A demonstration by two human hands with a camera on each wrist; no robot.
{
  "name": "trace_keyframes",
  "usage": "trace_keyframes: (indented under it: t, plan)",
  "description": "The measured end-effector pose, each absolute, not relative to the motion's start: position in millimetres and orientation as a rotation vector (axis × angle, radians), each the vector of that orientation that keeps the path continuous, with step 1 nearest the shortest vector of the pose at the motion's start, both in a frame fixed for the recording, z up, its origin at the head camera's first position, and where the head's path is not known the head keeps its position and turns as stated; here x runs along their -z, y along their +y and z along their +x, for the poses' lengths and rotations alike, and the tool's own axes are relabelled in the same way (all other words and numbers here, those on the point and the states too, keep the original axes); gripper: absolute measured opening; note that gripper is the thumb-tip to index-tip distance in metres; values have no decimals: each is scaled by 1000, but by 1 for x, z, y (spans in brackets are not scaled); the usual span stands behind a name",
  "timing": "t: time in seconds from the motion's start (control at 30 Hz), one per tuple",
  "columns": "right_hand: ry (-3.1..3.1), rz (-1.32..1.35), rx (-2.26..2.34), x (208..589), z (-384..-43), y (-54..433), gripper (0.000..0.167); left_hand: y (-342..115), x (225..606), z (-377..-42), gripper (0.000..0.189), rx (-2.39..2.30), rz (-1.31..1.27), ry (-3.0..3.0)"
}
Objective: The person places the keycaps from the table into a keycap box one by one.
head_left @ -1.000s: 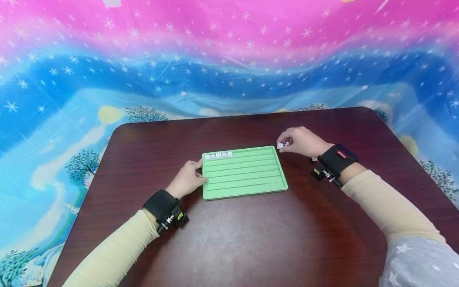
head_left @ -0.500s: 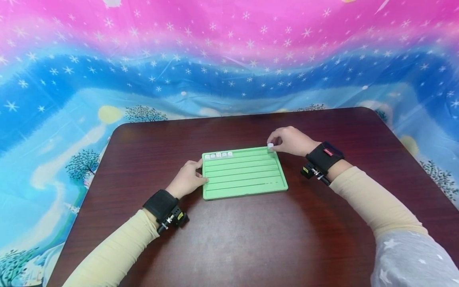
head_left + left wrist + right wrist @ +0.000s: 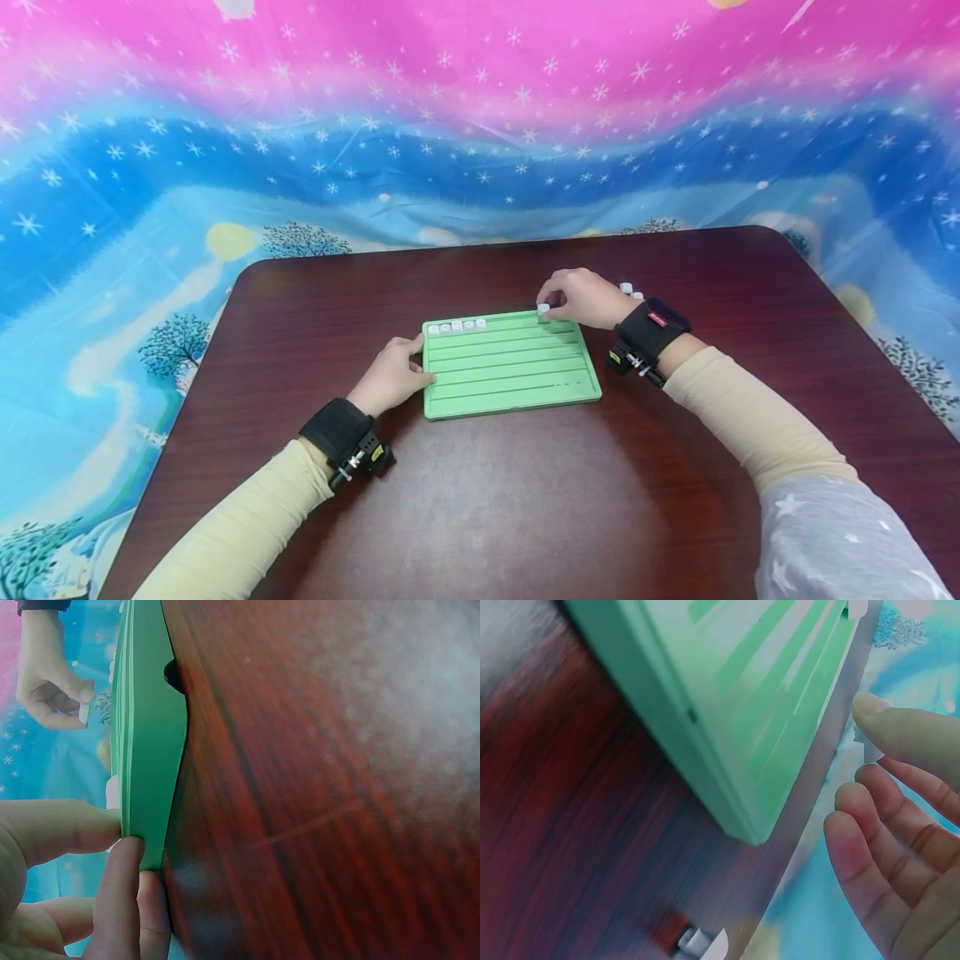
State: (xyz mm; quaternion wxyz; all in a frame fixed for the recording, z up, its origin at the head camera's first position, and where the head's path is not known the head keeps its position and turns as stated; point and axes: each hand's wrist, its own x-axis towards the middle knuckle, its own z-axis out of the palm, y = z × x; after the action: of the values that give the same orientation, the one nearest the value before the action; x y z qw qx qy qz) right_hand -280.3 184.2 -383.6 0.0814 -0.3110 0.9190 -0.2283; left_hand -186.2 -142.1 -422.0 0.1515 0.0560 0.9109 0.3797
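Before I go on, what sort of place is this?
Probably an indoor recording setup, though the wider room is out of view. A printed snowflake cloth hangs as a backdrop behind a dark wood-grain table, and black bands with small devices are strapped to both wrists.

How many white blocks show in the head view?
8: five blocks in a row in the tray's far left corner, one block held by the right hand, two blocks just beyond the black wristband. That arm may hide more.
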Motion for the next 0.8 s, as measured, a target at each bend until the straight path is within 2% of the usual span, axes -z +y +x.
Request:
trace_keyframes:
  t: [0.8]
  plan:
    - [2725,-954,570,387,-283,128,16,-140,422,-185,76,-1056,149,2648]
